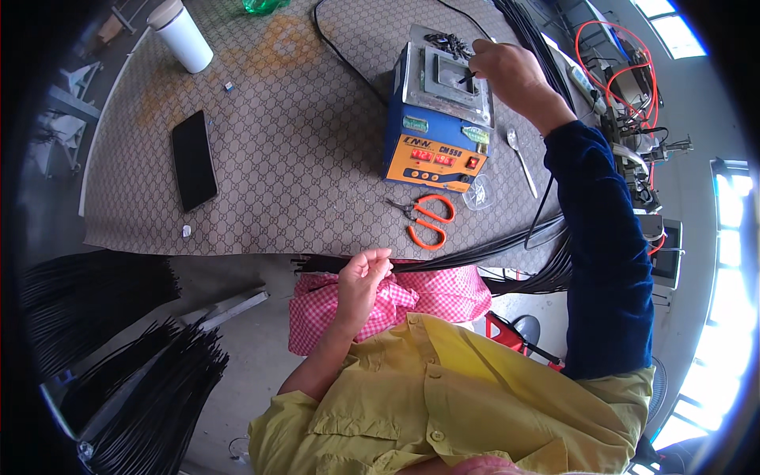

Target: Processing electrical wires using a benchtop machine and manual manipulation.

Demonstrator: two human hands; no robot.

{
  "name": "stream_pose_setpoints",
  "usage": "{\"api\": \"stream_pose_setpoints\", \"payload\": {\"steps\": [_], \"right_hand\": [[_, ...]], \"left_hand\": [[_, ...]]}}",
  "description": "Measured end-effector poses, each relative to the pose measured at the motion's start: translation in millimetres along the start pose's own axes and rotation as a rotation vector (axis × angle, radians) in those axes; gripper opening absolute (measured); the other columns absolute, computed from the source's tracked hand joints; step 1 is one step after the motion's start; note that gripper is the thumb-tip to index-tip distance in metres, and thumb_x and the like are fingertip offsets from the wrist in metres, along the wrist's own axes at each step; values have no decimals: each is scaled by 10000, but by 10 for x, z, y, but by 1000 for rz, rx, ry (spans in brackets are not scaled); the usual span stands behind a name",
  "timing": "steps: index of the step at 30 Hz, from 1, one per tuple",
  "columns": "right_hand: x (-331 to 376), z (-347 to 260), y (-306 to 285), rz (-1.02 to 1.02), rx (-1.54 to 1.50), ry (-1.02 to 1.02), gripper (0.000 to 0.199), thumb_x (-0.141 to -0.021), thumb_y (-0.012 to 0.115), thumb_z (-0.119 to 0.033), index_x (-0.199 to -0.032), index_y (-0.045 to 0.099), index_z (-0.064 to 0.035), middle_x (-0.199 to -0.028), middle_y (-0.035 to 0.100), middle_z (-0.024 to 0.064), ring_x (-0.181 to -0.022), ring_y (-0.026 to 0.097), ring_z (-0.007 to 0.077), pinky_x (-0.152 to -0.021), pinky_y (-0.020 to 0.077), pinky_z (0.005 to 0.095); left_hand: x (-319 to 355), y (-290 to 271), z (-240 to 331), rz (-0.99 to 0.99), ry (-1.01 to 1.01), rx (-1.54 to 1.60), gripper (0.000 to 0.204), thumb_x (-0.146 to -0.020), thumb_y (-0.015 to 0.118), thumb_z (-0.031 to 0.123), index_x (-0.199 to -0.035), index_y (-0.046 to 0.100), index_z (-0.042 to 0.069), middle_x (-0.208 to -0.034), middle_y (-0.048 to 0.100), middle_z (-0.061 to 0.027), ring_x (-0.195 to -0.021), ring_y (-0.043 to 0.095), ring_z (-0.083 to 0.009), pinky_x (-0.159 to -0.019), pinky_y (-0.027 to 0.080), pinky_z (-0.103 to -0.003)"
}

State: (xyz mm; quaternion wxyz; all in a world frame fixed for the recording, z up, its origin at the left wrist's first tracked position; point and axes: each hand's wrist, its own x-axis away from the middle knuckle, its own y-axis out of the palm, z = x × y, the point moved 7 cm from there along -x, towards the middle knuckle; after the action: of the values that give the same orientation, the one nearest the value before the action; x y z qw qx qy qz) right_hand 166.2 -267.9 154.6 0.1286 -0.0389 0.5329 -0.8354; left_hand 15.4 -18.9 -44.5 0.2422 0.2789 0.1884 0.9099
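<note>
Right hand (511,71) pinches black cable end (465,77) over blue-orange solder pot (439,119) on table (301,158). Left hand (362,277), fingers curled, grips black cable bundle (475,253) at table edge; orange scissors (427,220) between.

Table (301,150), patterned cover. On it: blue/orange machine (438,119), orange scissors (427,219), black phone (194,160), white cup (183,36), spoon (522,161), black cables (507,247) at near edge.
</note>
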Motion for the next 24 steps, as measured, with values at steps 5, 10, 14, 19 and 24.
{"api": "stream_pose_setpoints", "payload": {"steps": [5, 10, 14, 19, 24], "right_hand": [[-19, 11, 24, -1, -36, -5, 64, -736, 526, -58, -736, 586, -81, -816, 545, 44, -757, 586, 230, -618, 486, 329], [11, 102, 70, 41, -98, 41, 41, -734, 546, -71, -727, 586, -70, -777, 557, 61, -732, 586, 253, -613, 477, 344], [81, 224, 69, 89, -296, 83, 69, -727, 580, -94, -738, 602, -29, -759, 566, 83, -705, 572, 249, -626, 461, 326], [150, 281, 146, -24, -463, 226, 121, -738, 581, -118, -770, 612, -5, -743, 597, 124, -696, 577, 265, -644, 458, 330], [163, 248, 226, -42, -489, 250, 131, -746, 565, -131, -756, 611, -8, -720, 600, 126, -676, 580, 270, -638, 457, 330]], "left_hand": [[-3, -8, -2, 0, -6, -4, 184, -836, 534, 57, -1001, 549, -22, -844, 554, -35, -749, 518, -79, -692, 438, -206], [-10, 1, 3, -5, -3, -1, 183, -835, 537, 63, -999, 552, -19, -845, 555, -34, -748, 519, -79, -693, 441, -208], [-6, -15, -5, 7, -10, 7, 184, -835, 539, 69, -996, 554, -19, -842, 556, -33, -747, 519, -79, -692, 443, -211], [-19, -9, -28, -5, -9, 3, 185, -835, 540, 72, -995, 554, -20, -841, 556, -33, -747, 519, -80, -692, 443, -214], [-10, -7, -1, 11, -13, 3, 189, -835, 538, 71, -999, 555, -21, -841, 555, -35, -750, 520, -82, -698, 444, -216]]}}
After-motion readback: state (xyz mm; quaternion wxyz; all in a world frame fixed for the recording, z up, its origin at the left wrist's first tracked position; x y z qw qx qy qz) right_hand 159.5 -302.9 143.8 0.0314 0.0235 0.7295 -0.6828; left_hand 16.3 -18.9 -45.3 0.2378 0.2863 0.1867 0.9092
